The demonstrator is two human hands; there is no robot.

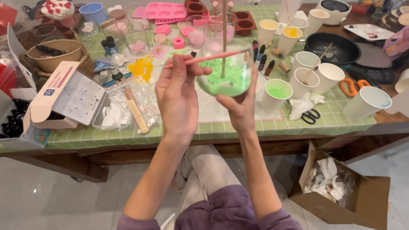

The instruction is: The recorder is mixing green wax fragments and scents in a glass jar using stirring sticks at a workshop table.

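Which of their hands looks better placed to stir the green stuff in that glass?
Probably the left hand: it grips the pink stick, whose tip reaches the glass. The right hand supports the glass underneath.

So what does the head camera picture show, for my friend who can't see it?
Two bare hands hold up a clear glass with green stuff inside: the right hand grips the glass, while the left hand pokes a pink stick into it. Behind them, a green checked table is crowded with paper cups, pink moulds and scissors.

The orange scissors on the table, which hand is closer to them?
Right. The right hand holds the glass bowl of green stuff, left of the orange scissors. The left hand, holding a pink stick, is farther left.
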